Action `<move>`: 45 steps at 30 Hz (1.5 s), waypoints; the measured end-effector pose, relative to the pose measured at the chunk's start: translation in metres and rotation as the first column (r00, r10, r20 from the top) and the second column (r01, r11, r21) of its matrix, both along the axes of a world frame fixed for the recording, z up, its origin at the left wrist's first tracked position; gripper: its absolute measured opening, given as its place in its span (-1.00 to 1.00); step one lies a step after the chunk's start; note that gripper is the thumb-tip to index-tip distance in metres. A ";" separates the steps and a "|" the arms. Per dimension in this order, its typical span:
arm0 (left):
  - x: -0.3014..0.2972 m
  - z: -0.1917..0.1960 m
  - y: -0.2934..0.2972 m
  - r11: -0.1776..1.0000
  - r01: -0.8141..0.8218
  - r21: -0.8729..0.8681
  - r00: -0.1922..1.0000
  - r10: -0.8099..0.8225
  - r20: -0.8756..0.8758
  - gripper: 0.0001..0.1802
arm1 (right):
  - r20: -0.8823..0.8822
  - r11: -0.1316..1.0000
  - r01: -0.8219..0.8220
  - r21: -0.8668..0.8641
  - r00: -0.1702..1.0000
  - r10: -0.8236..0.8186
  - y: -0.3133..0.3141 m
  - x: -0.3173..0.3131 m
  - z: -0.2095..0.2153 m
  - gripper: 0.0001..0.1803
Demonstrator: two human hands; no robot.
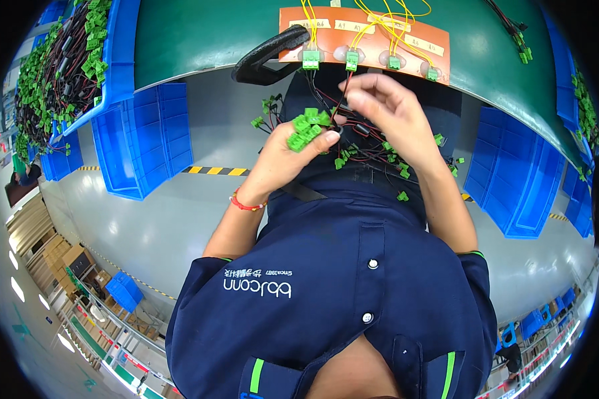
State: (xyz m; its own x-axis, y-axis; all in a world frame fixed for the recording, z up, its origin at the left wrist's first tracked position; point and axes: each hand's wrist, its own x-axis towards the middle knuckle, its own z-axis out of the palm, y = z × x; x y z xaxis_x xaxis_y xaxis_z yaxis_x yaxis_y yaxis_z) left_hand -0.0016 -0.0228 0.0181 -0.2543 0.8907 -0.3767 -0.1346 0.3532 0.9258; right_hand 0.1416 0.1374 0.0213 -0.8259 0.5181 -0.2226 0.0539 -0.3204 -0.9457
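Green connectors (307, 130) sit clamped in the left hand (285, 158), the right hand (394, 114) curled nearby, its grip unclear.

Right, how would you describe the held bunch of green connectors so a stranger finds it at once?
Below the green table in the picture, find the left hand, with a red bracelet on its wrist. It holds the bunch of green connectors, packed closely together, unlike the loosely scattered ones around it.
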 end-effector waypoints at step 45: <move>0.023 0.014 0.022 0.909 0.408 0.092 0.810 -0.313 -0.497 -0.59 | 0.282 0.942 -0.151 0.299 0.957 0.064 0.014 0.109 0.006 -0.88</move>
State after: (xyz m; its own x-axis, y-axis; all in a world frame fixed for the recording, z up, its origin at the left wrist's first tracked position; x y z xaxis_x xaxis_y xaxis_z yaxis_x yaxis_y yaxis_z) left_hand 0.0212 -0.0011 0.0317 -0.0018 0.9931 -0.1174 0.4262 0.1070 0.8983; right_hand 0.2509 0.1518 0.0269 -0.8140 0.5083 -0.2811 0.3336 0.0128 -0.9426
